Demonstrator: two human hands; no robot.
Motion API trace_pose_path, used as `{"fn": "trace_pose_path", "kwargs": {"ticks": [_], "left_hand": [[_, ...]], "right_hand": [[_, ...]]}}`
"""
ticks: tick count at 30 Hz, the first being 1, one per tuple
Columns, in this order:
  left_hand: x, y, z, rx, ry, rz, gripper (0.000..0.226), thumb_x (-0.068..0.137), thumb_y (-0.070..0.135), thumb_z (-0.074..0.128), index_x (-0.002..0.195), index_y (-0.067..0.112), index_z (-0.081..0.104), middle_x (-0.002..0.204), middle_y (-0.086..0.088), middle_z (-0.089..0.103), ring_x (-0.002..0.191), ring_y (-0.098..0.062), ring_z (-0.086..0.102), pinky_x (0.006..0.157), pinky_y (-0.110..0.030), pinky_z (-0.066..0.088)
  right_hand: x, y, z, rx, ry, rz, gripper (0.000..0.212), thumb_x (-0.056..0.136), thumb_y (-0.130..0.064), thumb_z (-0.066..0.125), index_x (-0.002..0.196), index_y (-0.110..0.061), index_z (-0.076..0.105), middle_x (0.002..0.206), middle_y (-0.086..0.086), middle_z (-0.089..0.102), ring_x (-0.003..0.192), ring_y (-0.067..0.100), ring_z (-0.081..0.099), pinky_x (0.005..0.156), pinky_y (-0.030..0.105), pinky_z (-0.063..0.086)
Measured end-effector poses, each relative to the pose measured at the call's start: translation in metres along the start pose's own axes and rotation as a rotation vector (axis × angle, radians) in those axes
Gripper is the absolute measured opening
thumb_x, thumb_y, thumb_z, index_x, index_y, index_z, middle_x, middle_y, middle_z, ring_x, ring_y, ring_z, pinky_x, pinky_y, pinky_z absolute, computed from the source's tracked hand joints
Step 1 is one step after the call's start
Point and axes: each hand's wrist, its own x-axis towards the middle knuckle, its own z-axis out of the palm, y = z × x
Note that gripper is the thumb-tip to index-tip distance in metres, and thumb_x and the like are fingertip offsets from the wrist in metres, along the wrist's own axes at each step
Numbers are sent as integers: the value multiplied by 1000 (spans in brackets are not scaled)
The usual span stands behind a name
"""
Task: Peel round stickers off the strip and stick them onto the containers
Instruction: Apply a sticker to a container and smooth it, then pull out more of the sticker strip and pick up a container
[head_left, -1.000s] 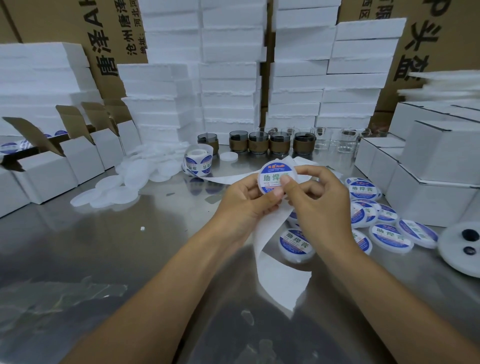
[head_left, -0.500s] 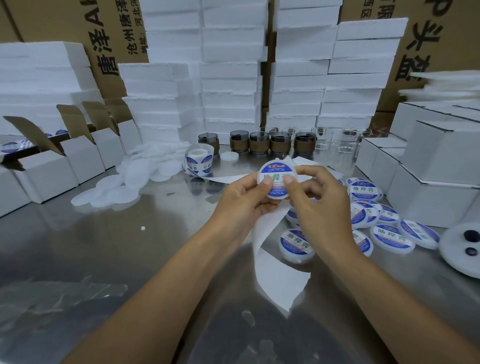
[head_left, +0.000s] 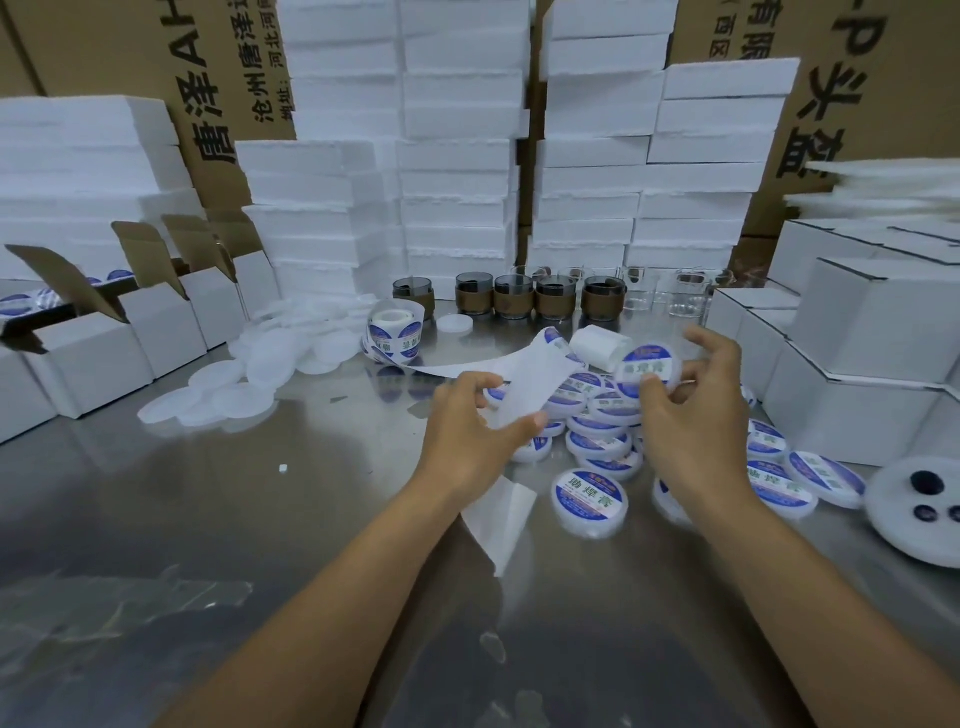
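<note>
Gripping the stickered round white container, the right hand has moved off from the left hand pinching the white paper strip; many look done, stickers remain.

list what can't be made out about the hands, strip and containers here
Head view only.
Right hand's grip behind the container: motion-blurred.
Strip middle: hidden behind the left hand.
Small print on the stickers: too small.
Pile of containers: partly covered by both hands.

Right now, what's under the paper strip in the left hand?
Labelled containers on the table, at the edge of the pile. The strip and left hand cover parts of them; the count is hidden.
</note>
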Motion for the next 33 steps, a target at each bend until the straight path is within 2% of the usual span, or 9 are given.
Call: {"fn": "trace_pose_path", "kwargs": {"ticks": [4,10,15,18,21,25,28,30,33], "left_hand": [[1,-4,-1,65,-53,-16,68,80,33,73,138,22,38,138,-2,39,125,-18,39,99,-27,36],[-3,6,-3,-50,-58,47,50,82,19,71,125,23,46,121,6,54,107,-11,50,81,-25,45],[-12,21,-3,-166,-227,135,38,83,10,67,110,31,51,109,7,61,101,-13,59,69,-21,52],[-18,27,-4,-218,-375,209,37,83,6,66,113,26,56,108,3,65,99,-12,62,70,-17,50],[-22,31,-6,-308,-484,230,34,83,7,66,114,20,60,105,0,67,95,-11,64,73,-19,51],[-22,34,-13,-606,-599,109,30,84,41,52,96,24,74,93,1,71,87,-17,65,77,-26,53],[-12,33,-15,-743,-450,4,46,91,53,41,97,19,73,89,-2,68,80,-15,65,73,-26,53],[-7,31,-15,-729,-227,-112,31,95,32,46,86,11,68,67,-3,61,60,-15,59,53,-22,49],[-4,24,-14,-596,-106,-335,21,94,10,46,79,6,61,56,-4,55,50,-16,53,45,-23,49]], "right_hand": [[1,4,-1,-162,5,42,45,87,-5,56,127,-19,41,100,-1,54,88,20,59,74,38,52],[0,10,-4,-478,75,-81,36,87,-14,58,123,-14,52,127,10,43,110,26,48,80,33,40],[-6,2,2,-594,-187,-385,75,81,-17,69,143,-31,30,146,1,31,132,20,28,106,40,30],[-11,1,7,-603,-285,-468,74,72,-10,75,138,-22,43,139,7,45,126,29,40,103,46,32],[-12,2,8,-536,-226,-488,50,64,2,76,111,-5,62,109,14,63,102,34,55,84,42,42],[-14,-6,6,-172,-214,-259,36,72,1,69,92,-29,64,85,-8,60,78,-2,52,64,11,36],[-12,-15,7,51,-172,-42,29,80,-3,67,91,-29,61,77,-24,56,67,-18,54,57,13,40],[-10,-17,9,137,-153,137,25,83,-6,63,101,-24,61,78,-17,61,65,-8,60,56,20,47],[-11,-18,12,326,-183,388,25,87,-10,60,100,-30,54,82,0,68,60,10,69,48,22,52]]}}
